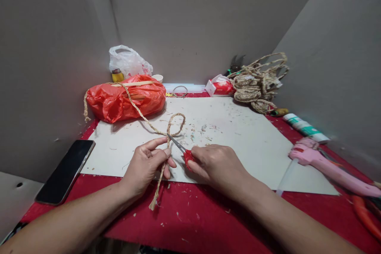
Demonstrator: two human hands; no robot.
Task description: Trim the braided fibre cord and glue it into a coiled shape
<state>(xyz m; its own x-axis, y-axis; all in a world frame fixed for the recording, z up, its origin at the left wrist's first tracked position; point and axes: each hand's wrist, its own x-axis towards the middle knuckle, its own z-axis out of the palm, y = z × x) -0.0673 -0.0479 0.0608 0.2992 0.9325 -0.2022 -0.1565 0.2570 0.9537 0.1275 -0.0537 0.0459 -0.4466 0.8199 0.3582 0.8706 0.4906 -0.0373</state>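
Observation:
A braided straw cord (pixel 143 116) runs from over a red plastic bag to the middle of the white board, where it makes a loop. My left hand (pixel 145 160) pinches the cord just below the loop between thumb and fingers, and its frayed end hangs toward the front edge. Red-handled scissors (pixel 178 144) are gripped in my right hand (pixel 214 162). Their blade tips touch the cord close above my left fingers; whether the blades are parted I cannot tell.
The red plastic bag (pixel 133 105) lies at back left, a phone (pixel 65 170) at left. Bundled braided cord (pixel 256 87) sits at back right beside a tissue pack (pixel 220 86). A pink glue gun (pixel 327 166) rests at right. Scraps dot the white board (pixel 238 127); grey panels enclose the table.

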